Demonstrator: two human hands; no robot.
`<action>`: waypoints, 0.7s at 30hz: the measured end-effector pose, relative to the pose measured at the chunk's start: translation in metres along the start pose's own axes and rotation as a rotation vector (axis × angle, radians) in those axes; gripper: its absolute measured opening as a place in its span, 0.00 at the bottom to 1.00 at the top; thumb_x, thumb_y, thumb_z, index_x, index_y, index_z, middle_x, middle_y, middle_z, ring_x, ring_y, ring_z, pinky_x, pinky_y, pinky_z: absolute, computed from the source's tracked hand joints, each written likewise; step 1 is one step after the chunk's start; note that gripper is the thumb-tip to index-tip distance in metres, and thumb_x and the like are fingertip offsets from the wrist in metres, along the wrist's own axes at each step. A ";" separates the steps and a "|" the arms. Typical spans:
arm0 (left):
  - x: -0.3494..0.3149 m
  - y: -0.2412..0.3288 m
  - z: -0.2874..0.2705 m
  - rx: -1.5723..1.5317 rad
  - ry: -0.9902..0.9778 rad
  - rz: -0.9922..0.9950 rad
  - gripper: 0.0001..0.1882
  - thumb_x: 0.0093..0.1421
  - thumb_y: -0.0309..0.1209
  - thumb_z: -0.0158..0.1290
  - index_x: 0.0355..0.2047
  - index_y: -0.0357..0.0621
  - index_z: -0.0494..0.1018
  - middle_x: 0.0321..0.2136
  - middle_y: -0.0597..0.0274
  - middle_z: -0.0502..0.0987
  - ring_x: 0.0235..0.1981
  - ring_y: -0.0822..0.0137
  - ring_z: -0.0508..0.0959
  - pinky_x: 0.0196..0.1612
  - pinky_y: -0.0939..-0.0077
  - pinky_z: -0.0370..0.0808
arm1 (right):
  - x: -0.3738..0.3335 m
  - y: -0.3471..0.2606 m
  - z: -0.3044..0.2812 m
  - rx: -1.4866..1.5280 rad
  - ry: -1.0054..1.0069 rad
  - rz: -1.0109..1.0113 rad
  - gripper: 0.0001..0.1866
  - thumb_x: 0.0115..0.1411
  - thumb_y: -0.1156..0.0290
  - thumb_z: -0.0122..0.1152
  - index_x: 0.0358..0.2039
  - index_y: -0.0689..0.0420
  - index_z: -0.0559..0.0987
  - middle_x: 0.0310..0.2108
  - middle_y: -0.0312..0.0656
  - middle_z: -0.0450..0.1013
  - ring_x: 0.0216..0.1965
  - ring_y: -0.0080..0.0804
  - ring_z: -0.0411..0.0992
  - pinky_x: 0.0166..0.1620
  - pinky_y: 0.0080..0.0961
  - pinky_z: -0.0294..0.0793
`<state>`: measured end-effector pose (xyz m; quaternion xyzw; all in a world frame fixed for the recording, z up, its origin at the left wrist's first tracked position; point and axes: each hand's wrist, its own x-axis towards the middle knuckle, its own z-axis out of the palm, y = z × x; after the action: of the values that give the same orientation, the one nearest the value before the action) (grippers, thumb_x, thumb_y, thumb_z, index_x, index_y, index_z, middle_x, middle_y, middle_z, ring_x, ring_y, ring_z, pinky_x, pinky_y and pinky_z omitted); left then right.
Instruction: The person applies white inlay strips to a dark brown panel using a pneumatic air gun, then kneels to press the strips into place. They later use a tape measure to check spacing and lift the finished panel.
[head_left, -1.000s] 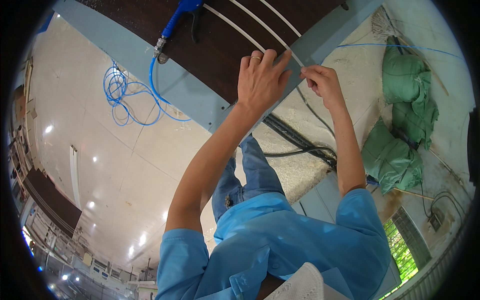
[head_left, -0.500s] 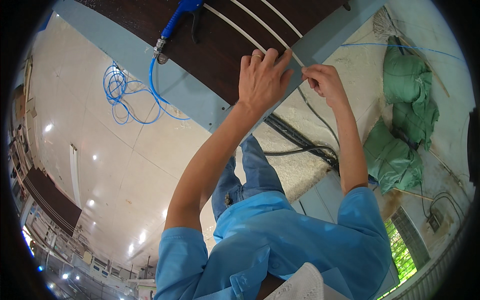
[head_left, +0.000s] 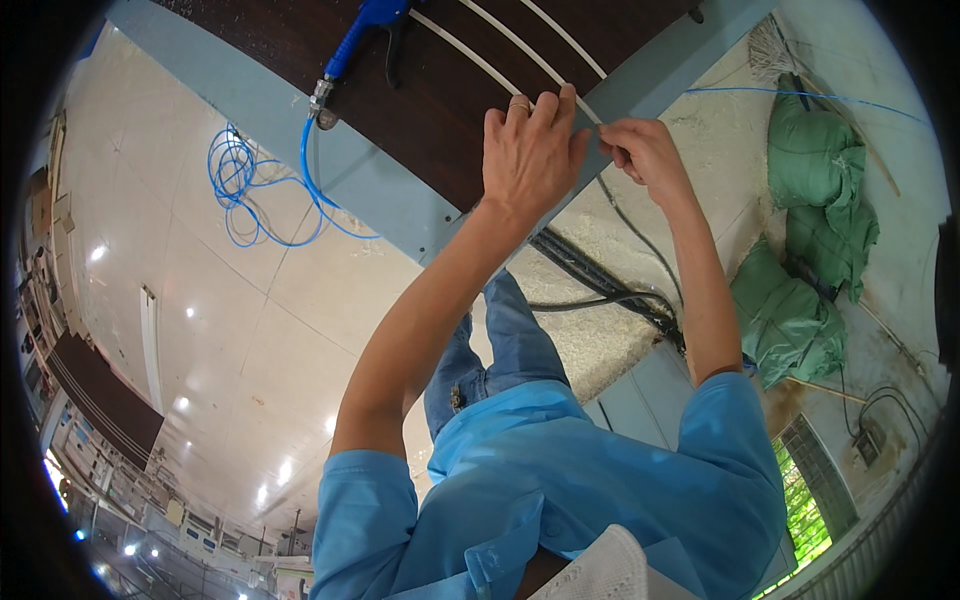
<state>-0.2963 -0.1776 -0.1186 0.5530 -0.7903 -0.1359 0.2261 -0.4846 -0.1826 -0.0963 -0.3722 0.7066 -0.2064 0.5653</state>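
1 white strip (head_left: 589,111) is pinched by the right hand's (head_left: 640,155) fingers, the board (head_left: 425,130) touched by the left hand's (head_left: 530,160), slightly spread.

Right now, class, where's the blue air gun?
In the head view's upper left, the air gun lies on the dark panel, left of the white strips.

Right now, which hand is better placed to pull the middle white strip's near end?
Your right hand, I'd judge: its fingertips appear to pinch that white strip beyond the edge of the brown board. The left hand lies over the board, farther from that end.
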 end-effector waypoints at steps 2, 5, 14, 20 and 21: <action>0.003 -0.002 -0.001 -0.005 0.013 0.005 0.25 0.61 0.43 0.59 0.58 0.49 0.76 0.35 0.63 0.74 0.40 0.60 0.76 0.41 0.62 0.68 | 0.003 -0.003 0.002 0.005 -0.009 0.005 0.14 0.63 0.65 0.63 0.26 0.63 0.80 0.13 0.31 0.64 0.11 0.14 0.54 0.15 0.19 0.43; 0.009 -0.011 -0.004 0.007 0.038 0.006 0.24 0.62 0.42 0.58 0.57 0.52 0.77 0.34 0.63 0.74 0.40 0.59 0.76 0.41 0.62 0.68 | 0.007 -0.007 0.003 0.008 -0.032 0.021 0.15 0.63 0.64 0.64 0.26 0.62 0.80 0.14 0.31 0.65 0.11 0.14 0.55 0.15 0.19 0.43; 0.023 -0.039 -0.010 0.044 0.105 0.021 0.15 0.63 0.40 0.57 0.50 0.66 0.84 0.30 0.67 0.72 0.35 0.61 0.75 0.39 0.62 0.69 | 0.018 -0.016 0.009 -0.016 -0.071 0.006 0.17 0.62 0.60 0.66 0.26 0.62 0.81 0.15 0.32 0.66 0.13 0.16 0.57 0.16 0.19 0.46; 0.027 -0.045 -0.009 0.050 0.133 -0.007 0.14 0.63 0.41 0.58 0.48 0.67 0.85 0.31 0.69 0.73 0.35 0.62 0.75 0.39 0.62 0.68 | 0.027 -0.016 0.011 0.018 -0.110 0.016 0.18 0.64 0.58 0.67 0.28 0.61 0.80 0.16 0.30 0.66 0.13 0.13 0.57 0.16 0.16 0.46; 0.028 -0.046 -0.008 0.057 0.126 -0.014 0.14 0.62 0.41 0.59 0.47 0.67 0.85 0.30 0.69 0.73 0.34 0.61 0.75 0.39 0.63 0.68 | 0.028 -0.015 0.010 0.025 -0.122 0.020 0.18 0.64 0.57 0.67 0.29 0.61 0.80 0.17 0.30 0.66 0.14 0.13 0.57 0.15 0.15 0.46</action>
<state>-0.2624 -0.2195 -0.1272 0.5724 -0.7741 -0.0797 0.2584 -0.4728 -0.2122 -0.1065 -0.3699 0.6720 -0.1864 0.6139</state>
